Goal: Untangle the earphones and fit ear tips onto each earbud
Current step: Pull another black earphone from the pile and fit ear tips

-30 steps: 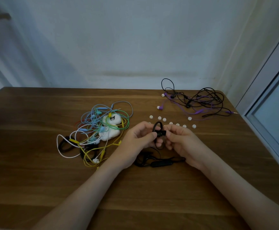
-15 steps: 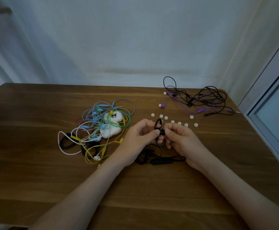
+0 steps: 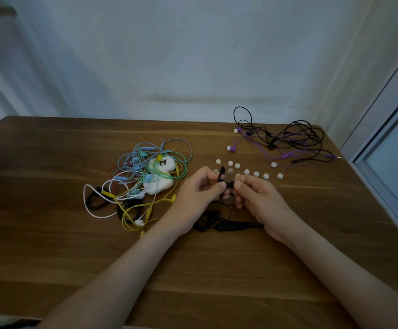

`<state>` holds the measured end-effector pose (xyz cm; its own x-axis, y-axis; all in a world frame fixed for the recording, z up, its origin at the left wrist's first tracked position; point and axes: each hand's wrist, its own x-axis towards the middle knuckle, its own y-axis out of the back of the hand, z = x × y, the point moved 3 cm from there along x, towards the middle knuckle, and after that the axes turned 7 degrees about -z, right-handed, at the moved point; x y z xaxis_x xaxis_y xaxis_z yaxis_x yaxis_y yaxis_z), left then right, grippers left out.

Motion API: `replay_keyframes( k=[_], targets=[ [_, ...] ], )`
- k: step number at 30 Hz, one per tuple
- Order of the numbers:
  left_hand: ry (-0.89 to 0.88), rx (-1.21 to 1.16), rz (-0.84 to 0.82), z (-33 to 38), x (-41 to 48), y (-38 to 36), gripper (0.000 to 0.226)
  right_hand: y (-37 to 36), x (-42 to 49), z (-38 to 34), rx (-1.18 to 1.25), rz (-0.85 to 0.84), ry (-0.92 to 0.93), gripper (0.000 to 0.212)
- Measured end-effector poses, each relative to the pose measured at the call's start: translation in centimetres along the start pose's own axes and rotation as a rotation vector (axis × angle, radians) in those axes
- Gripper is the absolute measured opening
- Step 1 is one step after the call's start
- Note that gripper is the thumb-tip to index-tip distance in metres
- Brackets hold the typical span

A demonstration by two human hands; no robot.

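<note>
Pinched between both hands, just above the table's middle: a black earbud point(image 3: 228, 185) with a stiff ear hook point(image 3: 221, 173) standing up from it, seen edge-on and tilted slightly toward the far edge. Left hand point(image 3: 198, 193): narrow grip, thumb and forefinger closed on the earbud's left side, other fingers loosely curled. Right hand point(image 3: 259, 200): narrow grip too, thumb and forefinger tips pressed on the earbud's right end. Impossible to tell whether an ear tip sits between them. Hanging from the earbud between the palms, a thin black cable point(image 3: 226, 205), looping down onto the table toward the near edge. On that cable, an oblong inline remote point(image 3: 233, 226) lying flat, and a second earbud point(image 3: 207, 220) with its own hook just beside the left wrist.

Just beyond the fingers, toward the far edge: loose white ear tips point(image 3: 256, 174), scattered in a rough row, apart from one another. Left of the hands, a tangle of coloured earphones point(image 3: 131, 186) — blue, green, yellow, white and black cords heaped over two white charging cases point(image 3: 162, 187), the farther one printed with a small dark cartoon figure. At the far right corner, purple and black earphones point(image 3: 288, 141) wound together, two purple buds with white tips pointing toward the table's middle. Dark wooden table point(image 3: 51, 233), with bare forearms reaching in from the near edge.
</note>
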<state>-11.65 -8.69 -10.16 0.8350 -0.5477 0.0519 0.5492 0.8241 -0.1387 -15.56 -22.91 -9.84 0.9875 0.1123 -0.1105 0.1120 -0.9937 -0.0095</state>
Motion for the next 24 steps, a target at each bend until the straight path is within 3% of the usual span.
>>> replay_keyframes(
  k=[9, 24],
  targets=[
    [-0.029, 0.154, 0.062, -0.8, 0.4, 0.2, 0.008, -0.4, -0.1, 0.1, -0.134, 0.078, 0.035, 0.015],
    [-0.038, 0.182, 0.035, -0.7, 0.1, 0.0, 0.008, -0.8, -0.4, -0.1, -0.258, 0.181, 0.157, 0.016]
  ],
)
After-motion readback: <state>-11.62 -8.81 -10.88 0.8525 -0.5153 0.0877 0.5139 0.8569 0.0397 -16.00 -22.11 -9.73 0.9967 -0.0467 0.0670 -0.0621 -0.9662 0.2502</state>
